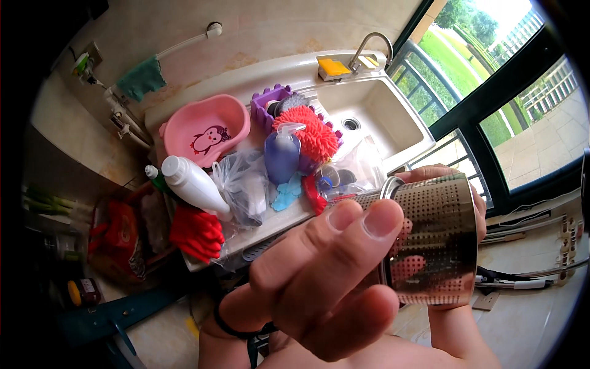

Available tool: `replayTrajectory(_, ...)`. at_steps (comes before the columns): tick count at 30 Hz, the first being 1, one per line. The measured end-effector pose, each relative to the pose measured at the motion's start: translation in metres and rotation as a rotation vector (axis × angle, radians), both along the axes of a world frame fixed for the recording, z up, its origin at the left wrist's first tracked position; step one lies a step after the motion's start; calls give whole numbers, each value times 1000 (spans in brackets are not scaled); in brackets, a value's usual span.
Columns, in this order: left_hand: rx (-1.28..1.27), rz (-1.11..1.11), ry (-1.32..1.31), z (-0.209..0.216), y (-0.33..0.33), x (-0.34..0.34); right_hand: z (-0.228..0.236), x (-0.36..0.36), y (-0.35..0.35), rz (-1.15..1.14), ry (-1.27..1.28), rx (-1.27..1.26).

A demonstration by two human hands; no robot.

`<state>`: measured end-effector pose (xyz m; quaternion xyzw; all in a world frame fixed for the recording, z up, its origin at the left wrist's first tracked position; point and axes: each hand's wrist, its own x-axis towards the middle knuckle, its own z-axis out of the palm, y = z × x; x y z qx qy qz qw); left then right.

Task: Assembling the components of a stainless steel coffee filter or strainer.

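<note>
A shiny perforated metal strainer point(433, 240), shaped like a cylinder with a raised rim, is held on its side close in front of me. My right hand point(430, 173) wraps the wide part from behind, fingers showing along its top and far edge. My left hand point(326, 270), wearing a dark band at the wrist, is bent around the narrower end, which its fingers mostly cover. A metal ring point(391, 186) stands up between the two parts. Some dark staining shows on the wide wall.
Beyond my hands is a white sink point(405, 120) with a faucet point(369, 43). Its counter carries a pink basin point(178, 129), purple basket point(261, 101), red chenille mitt point(307, 132), blue spray bottle point(281, 160), white bottle point(193, 184) and red gloves point(196, 234). Windows point(461, 67) stand right.
</note>
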<state>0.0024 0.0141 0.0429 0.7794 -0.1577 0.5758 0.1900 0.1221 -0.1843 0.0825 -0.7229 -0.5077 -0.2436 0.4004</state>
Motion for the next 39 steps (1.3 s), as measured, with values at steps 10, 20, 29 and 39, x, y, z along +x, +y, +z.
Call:
replayTrajectory(10,-227,-191,-2,-21,12,2,16,6,21,64,-214,96)
replayTrajectory(20,-1135,-872,251,6,4,-10,18,2,29,54,-223,88)
replayTrajectory(29,-431,-394,154,14,13,37,24,8,31,-25,-313,6)
replayTrajectory(39,-1192,-748,492,12,9,40,41,11,26,-32,-273,-147)
